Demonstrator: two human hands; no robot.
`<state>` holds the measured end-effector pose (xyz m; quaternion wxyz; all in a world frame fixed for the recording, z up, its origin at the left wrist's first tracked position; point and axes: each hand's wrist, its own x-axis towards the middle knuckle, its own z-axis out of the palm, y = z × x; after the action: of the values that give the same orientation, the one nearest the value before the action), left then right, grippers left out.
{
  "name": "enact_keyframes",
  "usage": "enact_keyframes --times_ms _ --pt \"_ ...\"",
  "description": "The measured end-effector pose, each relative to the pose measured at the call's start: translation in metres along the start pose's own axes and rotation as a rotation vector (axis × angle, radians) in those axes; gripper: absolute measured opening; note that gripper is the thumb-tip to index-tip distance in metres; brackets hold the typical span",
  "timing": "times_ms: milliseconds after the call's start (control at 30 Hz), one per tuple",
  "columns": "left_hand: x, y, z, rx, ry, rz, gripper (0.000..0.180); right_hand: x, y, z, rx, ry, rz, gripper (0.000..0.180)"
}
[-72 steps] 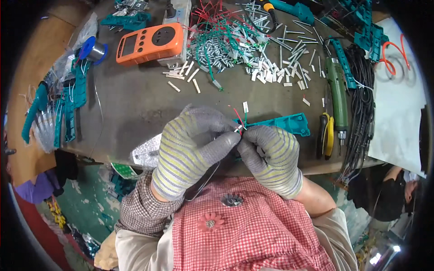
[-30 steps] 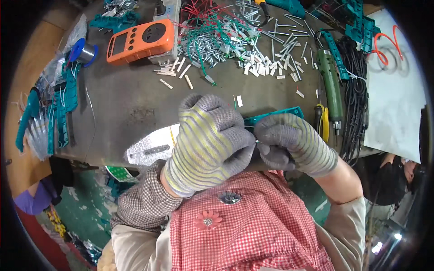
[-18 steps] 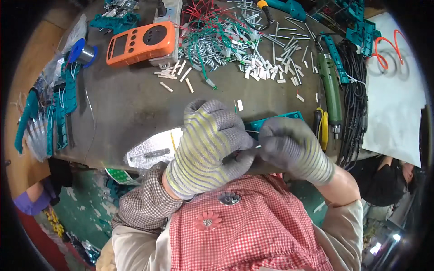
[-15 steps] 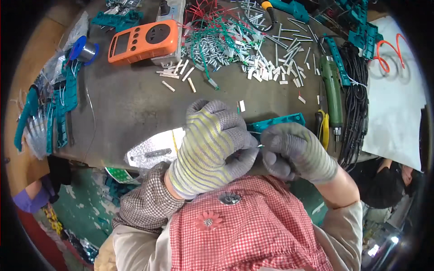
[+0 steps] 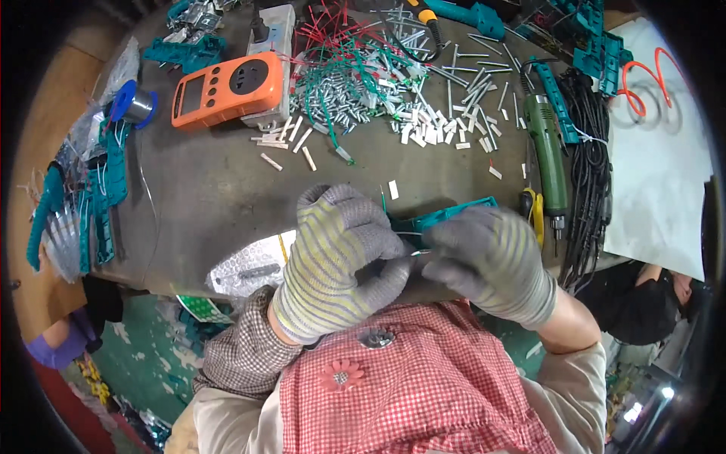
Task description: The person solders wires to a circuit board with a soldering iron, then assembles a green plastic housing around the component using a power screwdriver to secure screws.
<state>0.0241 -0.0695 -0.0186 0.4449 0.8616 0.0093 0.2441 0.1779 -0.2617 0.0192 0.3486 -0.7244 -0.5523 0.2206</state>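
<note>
Both my hands wear grey knit gloves with yellowish stripes and meet over the table's near edge. The fingers of my left hand are closed in a pinch at a thin wire, whose light-coloured end sticks out toward the right. My right hand curls close to that wire end, its fingers smeared by motion, so its grip is unclear. Just beyond the hands lies a teal plastic housing, partly covered by the right hand. A small white tag-like piece and a short green wire lie behind it.
An orange multimeter leans on a power strip at the back left. Piled screws, red and green wires and white pieces spread across the back. At right are a green electric screwdriver, yellow-handled pliers and black cables. Solder wire stands left.
My right hand has turned, and its fingertips have drawn slightly away from the left hand's. My left hand still pinches, a little lower and further left. The whole view has shifted slightly.
</note>
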Motion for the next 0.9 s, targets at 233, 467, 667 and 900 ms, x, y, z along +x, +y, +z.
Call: enact_keyframes --times_ms 233,467,667,900 --pt "-0.004 -0.001 -0.004 -0.029 -0.04 -0.026 0.024 0.02 -0.03 -0.023 0.714 -0.417 0.839 0.02" --pt "0.006 -0.003 -0.011 0.036 -0.1 0.01 0.02 0.003 -0.002 0.0 -0.171 -0.118 -0.114 0.014" --pt "0.002 0.0 -0.008 0.109 -0.133 -0.077 0.016 0.046 0.063 -0.019 -0.54 0.416 0.187 0.017" --pt "0.003 -0.004 -0.007 0.134 -0.087 -0.08 0.015 0.062 0.101 -0.021 -0.773 0.285 0.293 0.018"
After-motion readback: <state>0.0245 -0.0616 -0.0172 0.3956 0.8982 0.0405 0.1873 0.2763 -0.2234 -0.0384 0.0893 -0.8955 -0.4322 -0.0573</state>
